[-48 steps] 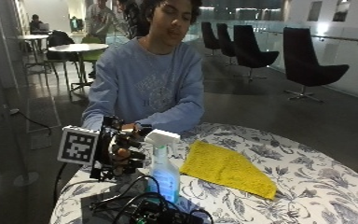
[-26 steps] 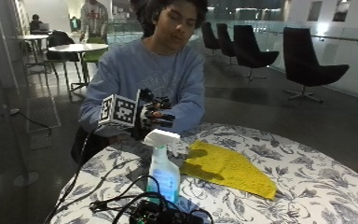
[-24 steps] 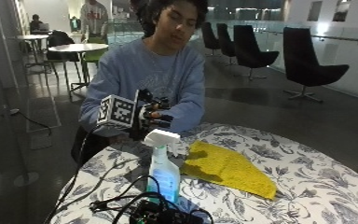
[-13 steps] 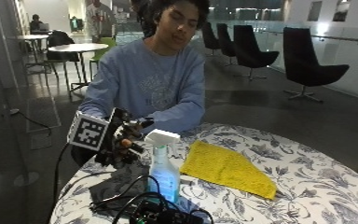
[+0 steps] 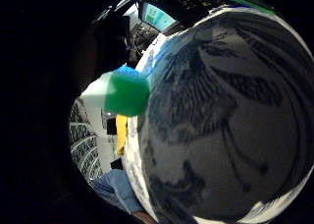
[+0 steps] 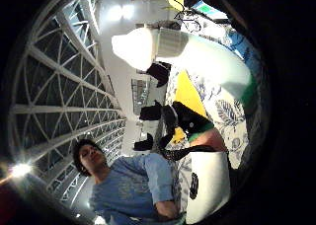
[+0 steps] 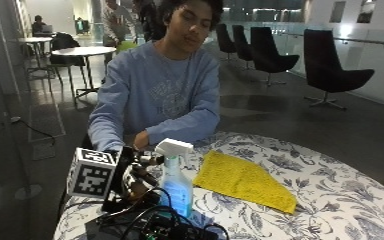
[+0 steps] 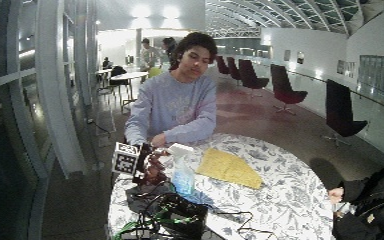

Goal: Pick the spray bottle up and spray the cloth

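Spray bottle (image 7: 177, 183) first: I am seeing a translucent pale-blue plastic bottle with a white trigger head standing upright near the left edge of the round surface (image 7: 325, 200), which is wearing a white covering printed with dark blue leaves. My grip, the black-gloved right hand (image 7: 136, 176), is sitting just left of the bottle at about the height of its neck. I cannot tell from the outside view whether the fingers are touching the bottle or how far they are curled, so I am not calling the grip wide, narrow or holding.

In the thumb-side palm view the white spray head (image 6: 148, 43) and the pale bottle body are filling much of the picture, so the bottle is lying close to the palm. In the little-finger-side view the bottle (image 5: 117, 91) is showing as a pale and green shape against the edge of the leaf-printed surface (image 5: 221, 126).

A yellow cloth (image 7: 244, 180) is lying flat on the surface to the right of the bottle, apart from it. The person in a light-blue sweatshirt (image 7: 159, 95) is sitting at the far side, with the bare left hand (image 7: 141, 138) resting at the surface's edge behind the bottle. Dark equipment with tangled cables (image 7: 159, 227) is lying at the near-left edge.
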{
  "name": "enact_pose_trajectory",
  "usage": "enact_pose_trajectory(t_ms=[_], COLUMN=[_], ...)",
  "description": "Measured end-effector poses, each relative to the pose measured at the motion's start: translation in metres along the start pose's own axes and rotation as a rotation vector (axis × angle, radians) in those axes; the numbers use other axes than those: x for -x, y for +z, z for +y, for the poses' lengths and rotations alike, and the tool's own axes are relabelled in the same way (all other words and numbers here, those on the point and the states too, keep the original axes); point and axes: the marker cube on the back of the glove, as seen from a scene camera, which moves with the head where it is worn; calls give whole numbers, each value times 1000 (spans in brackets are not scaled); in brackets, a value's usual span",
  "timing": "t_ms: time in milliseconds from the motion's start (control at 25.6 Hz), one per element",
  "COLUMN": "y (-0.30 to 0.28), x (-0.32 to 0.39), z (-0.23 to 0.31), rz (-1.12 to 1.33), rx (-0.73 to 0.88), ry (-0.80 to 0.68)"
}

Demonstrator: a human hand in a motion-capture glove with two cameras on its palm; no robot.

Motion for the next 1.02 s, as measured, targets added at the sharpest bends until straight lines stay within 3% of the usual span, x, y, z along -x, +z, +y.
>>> enact_pose_trajectory(t_ms=[352,742,1016], y=[29,44,47], x=[-7,5,56], z=[-27,-31,-27], rz=[-96,-38,-9], rx=[-11,-66,169], ry=[-33,-75,-54])
